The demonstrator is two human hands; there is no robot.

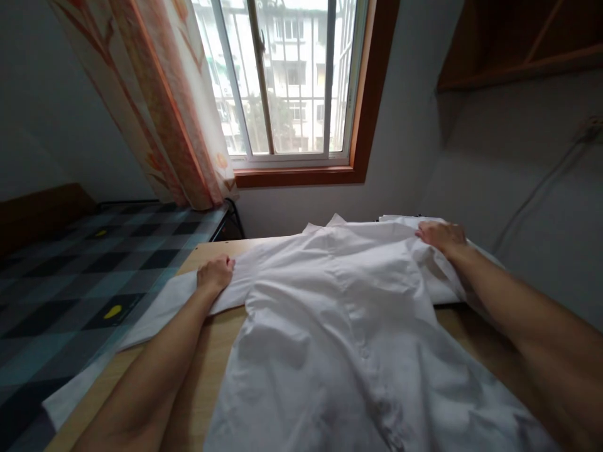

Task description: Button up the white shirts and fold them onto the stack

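A white button-up shirt (pixel 306 326) lies spread over a wooden table (pixel 193 370), its collar toward the window and its button line running down the middle. The fabric is wrinkled, and the lower part spreads toward me. My left hand (pixel 215 273) is closed on the left sleeve, which trails off past the table's left edge. On the other side, my right hand (pixel 441 234) has its fingers bent around the cloth near the right shoulder and sleeve. Part of the right sleeve is hidden behind my forearm.
To the left stands a bed with a checked cover (pixel 61 276), close to the table. A patterned curtain (pixel 174 125) hangs beside the barred window (pixel 292 94). A wooden shelf (pixel 522 69) and a cable (pixel 537 188) are on the right wall.
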